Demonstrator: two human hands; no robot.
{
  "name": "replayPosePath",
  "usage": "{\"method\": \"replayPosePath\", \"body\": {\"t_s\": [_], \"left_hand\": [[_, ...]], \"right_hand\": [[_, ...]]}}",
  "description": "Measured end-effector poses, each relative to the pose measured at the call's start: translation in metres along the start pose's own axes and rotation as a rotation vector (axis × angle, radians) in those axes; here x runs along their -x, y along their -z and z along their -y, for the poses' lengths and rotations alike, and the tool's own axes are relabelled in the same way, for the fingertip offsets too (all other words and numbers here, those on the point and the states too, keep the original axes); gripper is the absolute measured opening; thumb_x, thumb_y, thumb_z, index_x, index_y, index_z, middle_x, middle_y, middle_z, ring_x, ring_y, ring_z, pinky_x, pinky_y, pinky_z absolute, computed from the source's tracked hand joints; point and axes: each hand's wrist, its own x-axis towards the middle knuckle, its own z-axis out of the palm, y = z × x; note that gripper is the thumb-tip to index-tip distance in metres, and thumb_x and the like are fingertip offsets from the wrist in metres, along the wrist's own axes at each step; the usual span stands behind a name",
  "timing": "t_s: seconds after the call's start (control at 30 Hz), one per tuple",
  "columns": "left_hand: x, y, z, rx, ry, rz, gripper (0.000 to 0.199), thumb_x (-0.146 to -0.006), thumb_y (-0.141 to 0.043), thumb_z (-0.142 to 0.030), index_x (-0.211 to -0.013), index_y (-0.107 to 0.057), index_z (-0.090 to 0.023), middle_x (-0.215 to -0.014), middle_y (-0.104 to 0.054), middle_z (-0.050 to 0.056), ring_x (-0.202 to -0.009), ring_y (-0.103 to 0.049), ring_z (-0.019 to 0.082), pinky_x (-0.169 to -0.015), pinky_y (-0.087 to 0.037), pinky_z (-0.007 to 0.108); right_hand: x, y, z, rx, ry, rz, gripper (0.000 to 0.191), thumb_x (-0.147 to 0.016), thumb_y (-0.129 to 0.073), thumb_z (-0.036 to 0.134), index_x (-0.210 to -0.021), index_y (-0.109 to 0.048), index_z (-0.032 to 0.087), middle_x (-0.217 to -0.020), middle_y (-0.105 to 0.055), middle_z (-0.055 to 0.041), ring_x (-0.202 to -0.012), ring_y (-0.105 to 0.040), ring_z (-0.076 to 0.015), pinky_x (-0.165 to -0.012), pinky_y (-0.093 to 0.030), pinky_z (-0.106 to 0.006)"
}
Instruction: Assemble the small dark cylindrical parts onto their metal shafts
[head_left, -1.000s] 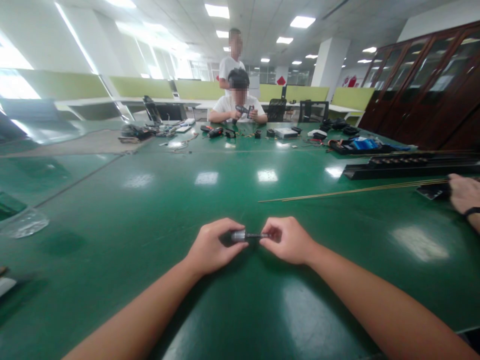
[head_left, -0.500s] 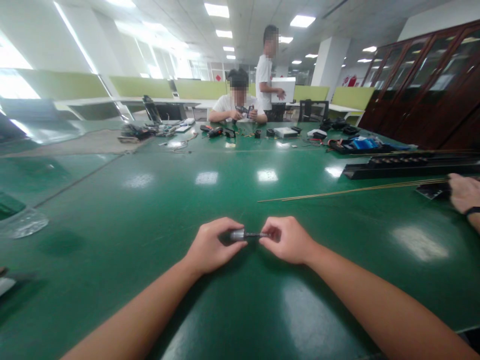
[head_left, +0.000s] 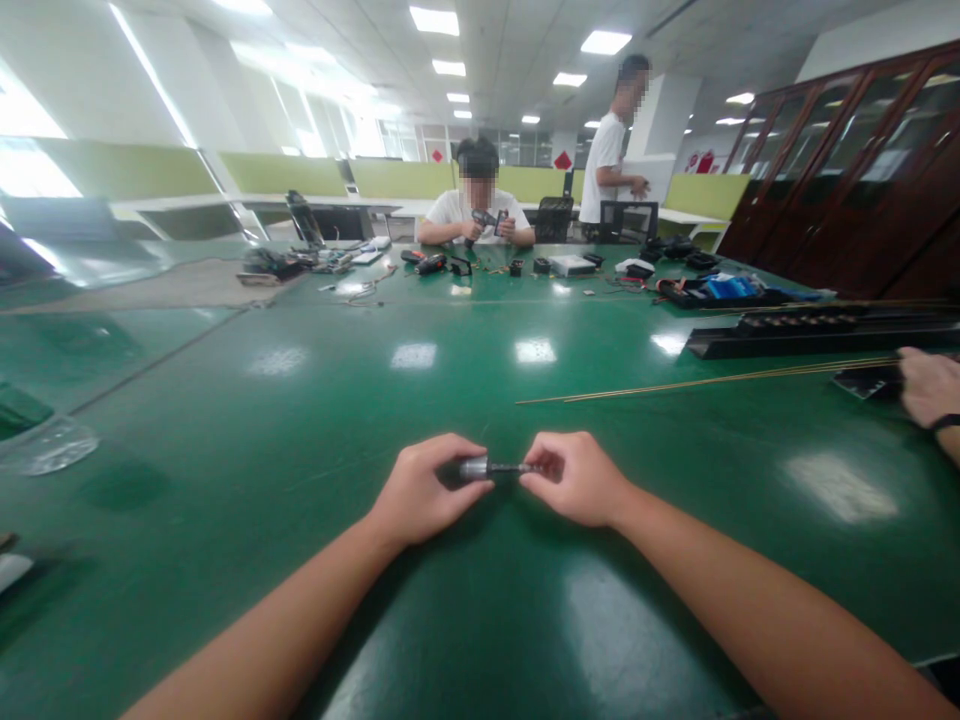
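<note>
My left hand [head_left: 429, 492] is closed around a short silver cylinder [head_left: 474, 468], its thumb and fingers on either side. A thin dark shaft [head_left: 510, 469] extends from the cylinder to the right. The thumb and index finger of my right hand [head_left: 576, 480] pinch the far end of that shaft, and the fingertips partly hide its end. Both hands are low over the green table [head_left: 480, 350], with the cylinder and shaft lying roughly level between them.
Thin brass-coloured rods [head_left: 645, 388] lie to the right, near another person's hand [head_left: 930, 385] and a long black rail [head_left: 810, 335]. A clear plastic container [head_left: 52, 445] is at left. Tools and parts line the far side, where a seated person [head_left: 478, 205] holds a drill.
The standing person in the background has moved to the right. My hands and the piece between them show almost no movement.
</note>
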Motion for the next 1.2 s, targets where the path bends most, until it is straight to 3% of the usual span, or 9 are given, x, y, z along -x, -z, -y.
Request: {"method": "replayPosePath", "body": {"t_s": [1.0,1.2], "left_hand": [[-0.0005,0.0005,-0.0002,-0.005,0.017,-0.006,0.023,-0.079,-0.074,-0.034,-0.098,-0.069,-0.021,-0.093,-0.072,0.003,-0.084,-0.067,0.018,-0.078,-0.052,0.029],[-0.0004,0.0013,0.0012,-0.027,0.052,-0.014,0.024,-0.079,-0.073,-0.037,-0.098,-0.070,-0.022,-0.094,-0.072,0.004,-0.084,-0.067,0.019,-0.079,-0.052,0.030]], "right_hand": [[-0.0002,0.0013,0.0010,-0.020,-0.028,0.000,0.005,-0.078,-0.068,0.023,-0.080,-0.067,0.018,-0.068,-0.068,-0.0007,-0.058,-0.060,-0.0127,-0.056,-0.043,-0.023],[-0.0005,0.0036,0.0023,-0.001,-0.034,-0.052,0.007,-0.077,-0.070,0.024,-0.079,-0.067,0.018,-0.067,-0.068,-0.0006,-0.058,-0.060,-0.0137,-0.056,-0.044,-0.024]]}}
